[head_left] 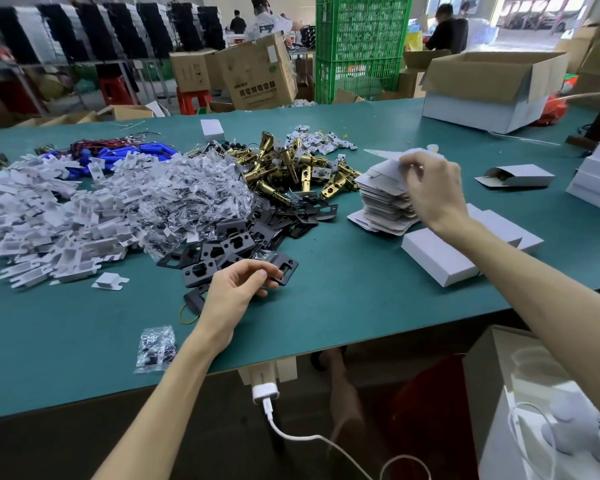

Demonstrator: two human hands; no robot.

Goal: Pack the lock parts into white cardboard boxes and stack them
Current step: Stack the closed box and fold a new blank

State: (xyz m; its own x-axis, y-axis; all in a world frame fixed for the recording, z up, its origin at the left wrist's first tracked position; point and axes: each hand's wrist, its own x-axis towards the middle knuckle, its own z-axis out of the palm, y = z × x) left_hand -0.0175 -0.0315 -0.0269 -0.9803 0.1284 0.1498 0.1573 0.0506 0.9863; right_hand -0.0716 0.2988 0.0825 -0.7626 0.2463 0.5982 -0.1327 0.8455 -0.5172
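My left hand (243, 289) pinches a black plate (286, 268) at the near edge of the plate pile on the table (343, 299). My right hand (433, 188) pinches the top flat box (390, 166) of the stack (381, 206), right of the brass latches (284, 171).

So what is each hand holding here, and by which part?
Left hand pinches a black plate by its left end; right hand pinches the top flat carton of the stack by its right edge.

Heaped black plates (238, 249) and brass latches (291, 168) lie left of a stack of flat box blanks (383, 202) and closed white boxes (437, 258).
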